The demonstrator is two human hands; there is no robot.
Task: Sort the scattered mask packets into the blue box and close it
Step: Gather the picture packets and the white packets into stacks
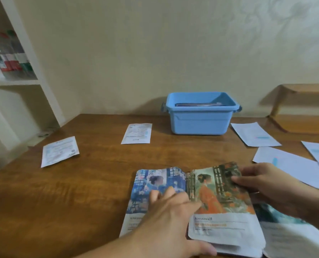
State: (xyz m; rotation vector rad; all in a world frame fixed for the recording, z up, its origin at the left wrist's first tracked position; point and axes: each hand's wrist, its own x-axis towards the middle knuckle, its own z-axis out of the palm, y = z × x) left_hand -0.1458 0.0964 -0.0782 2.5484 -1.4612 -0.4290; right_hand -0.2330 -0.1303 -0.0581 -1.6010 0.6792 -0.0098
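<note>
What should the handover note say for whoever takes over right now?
Left hand: flat on the blue-picture packet, not gripping.
Right hand: fingers on the far edge of the orange-picture packet, which tops a near stack.
Blue box: open at the table's back, a few packets already inside; no lid in view.
Left: two white packets on the left, three on the right, plus the near stack; then close the box.
</note>
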